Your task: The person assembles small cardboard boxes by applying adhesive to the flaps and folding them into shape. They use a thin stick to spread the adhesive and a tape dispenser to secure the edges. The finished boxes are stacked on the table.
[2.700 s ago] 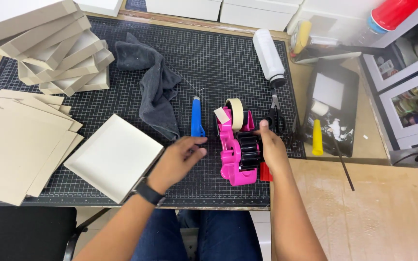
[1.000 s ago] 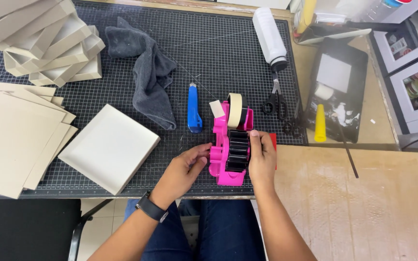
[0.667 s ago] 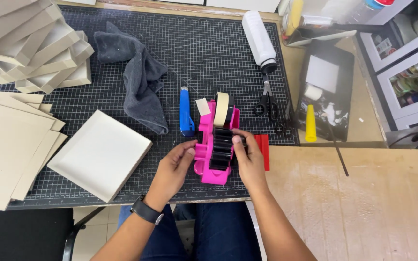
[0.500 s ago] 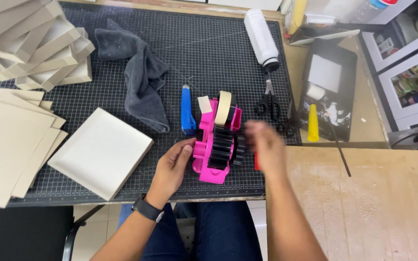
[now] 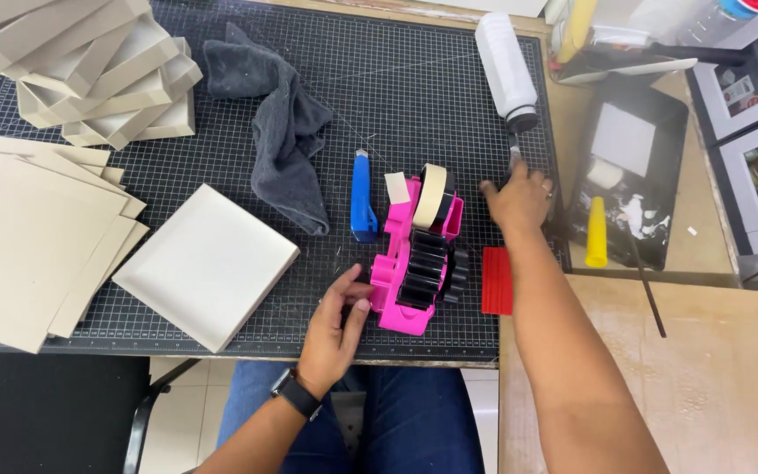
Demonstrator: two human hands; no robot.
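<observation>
A person seated at a workbench, seen from above. The left hand [image 5: 333, 326] rests against the near left side of a pink tape dispenser [image 5: 414, 263], fingers loosely curled and touching its base without closing around it. The dispenser lies on a black cutting mat [image 5: 449, 96], near the mat's front edge, with a roll of cream tape [image 5: 432, 195] mounted at its far end. The right hand [image 5: 517, 197] reaches out over the mat's right edge, fingers spread downward onto something dark beneath it; what it covers is hidden, and whether it grips anything cannot be told. A red ribbed block [image 5: 496, 280] lies just beside the dispenser on its right, under the forearm. A blue utility knife [image 5: 361, 195] lies just left of the dispenser, with a grey cloth [image 5: 284, 132] beyond it. A white bottle [image 5: 504, 70] with a black cap lies at the mat's far right. To the left sit a flat white box [image 5: 206, 263] and stacks of cardboard sheets [image 5: 28, 237]. A black tray [image 5: 629, 167] on the right holds a yellow piece [image 5: 597, 233].
</observation>
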